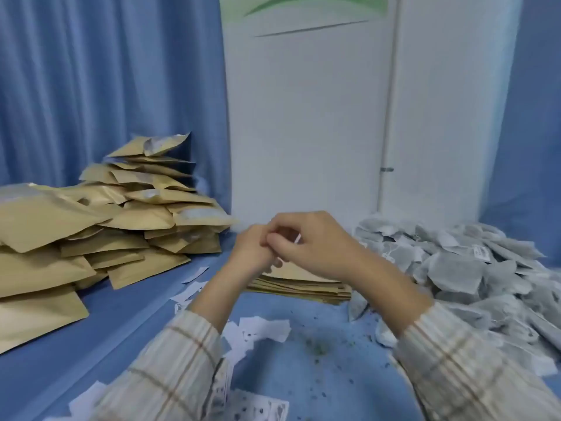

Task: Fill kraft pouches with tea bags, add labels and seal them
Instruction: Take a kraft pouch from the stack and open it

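Crinkled kraft pouches (115,226), gauzy tea bags (461,268)

Raised hands (285,241) touching, fingers curled

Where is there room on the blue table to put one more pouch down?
Bare blue cloth lies between the filled kraft pouch heap and the paper slips. It is crowded right, under the tea bag pile, and behind the hands, where flat pouches are stacked.

Matt kraft-paper pouches (121,226), grey mesh-like tea bags (455,268), white paper slips (261,329), blue cloth table cover (136,314).
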A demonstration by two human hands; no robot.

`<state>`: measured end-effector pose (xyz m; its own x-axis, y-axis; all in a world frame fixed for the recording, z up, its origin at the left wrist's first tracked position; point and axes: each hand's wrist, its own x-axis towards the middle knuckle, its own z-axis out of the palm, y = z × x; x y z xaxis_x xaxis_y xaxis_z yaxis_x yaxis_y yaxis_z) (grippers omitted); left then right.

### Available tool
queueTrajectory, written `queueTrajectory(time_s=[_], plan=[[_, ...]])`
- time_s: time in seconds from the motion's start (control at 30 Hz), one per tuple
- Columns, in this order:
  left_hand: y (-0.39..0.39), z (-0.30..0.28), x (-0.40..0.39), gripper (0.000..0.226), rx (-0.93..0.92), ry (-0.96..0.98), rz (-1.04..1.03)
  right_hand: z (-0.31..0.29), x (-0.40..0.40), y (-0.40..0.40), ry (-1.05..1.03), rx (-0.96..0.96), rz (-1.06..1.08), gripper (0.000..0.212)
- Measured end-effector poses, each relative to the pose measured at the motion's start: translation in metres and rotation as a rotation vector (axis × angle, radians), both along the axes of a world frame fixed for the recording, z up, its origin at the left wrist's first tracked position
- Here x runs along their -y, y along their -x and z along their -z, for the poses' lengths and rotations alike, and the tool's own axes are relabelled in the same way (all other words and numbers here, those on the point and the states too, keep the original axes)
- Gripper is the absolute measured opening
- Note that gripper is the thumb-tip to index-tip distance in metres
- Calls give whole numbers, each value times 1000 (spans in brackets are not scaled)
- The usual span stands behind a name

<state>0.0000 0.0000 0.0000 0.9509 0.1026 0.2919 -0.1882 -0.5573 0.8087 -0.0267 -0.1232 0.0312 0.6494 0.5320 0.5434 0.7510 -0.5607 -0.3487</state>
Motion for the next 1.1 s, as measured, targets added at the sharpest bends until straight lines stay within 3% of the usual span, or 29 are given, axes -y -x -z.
queueTrajectory(time_s=[0.07,0.13,0.3,0.53,0.6,0.7,0.83,0.97,1.0,1.1], plan=[[-40,12,-12,18,-79,103,-87,14,-12,-52,-70,-102,72,16],[-82,34,-30,18,-126,108,-210,39,-23,-112,0,-171,179,21],[-160,91,-87,22,-236,30,-487,111,-31,-222,243,-351,330,61],[-205,142,-100,46,-382,38,-471,186,-42,-265,504,-367,387,111],[-208,149,-98,47,-369,42,-510,197,-44,-266,539,-295,393,106],[-209,153,-95,48,-265,14,-591,203,-47,-263,560,-49,417,72],[-198,143,-83,51,40,111,-593,196,-49,-247,517,86,361,48],[-182,109,-61,41,119,640,-428,178,-51,-221,373,369,400,49],[-176,99,-57,41,131,714,-414,170,-52,-214,351,374,412,51],[-153,76,-51,38,257,494,-485,150,-48,-199,320,160,288,59]])
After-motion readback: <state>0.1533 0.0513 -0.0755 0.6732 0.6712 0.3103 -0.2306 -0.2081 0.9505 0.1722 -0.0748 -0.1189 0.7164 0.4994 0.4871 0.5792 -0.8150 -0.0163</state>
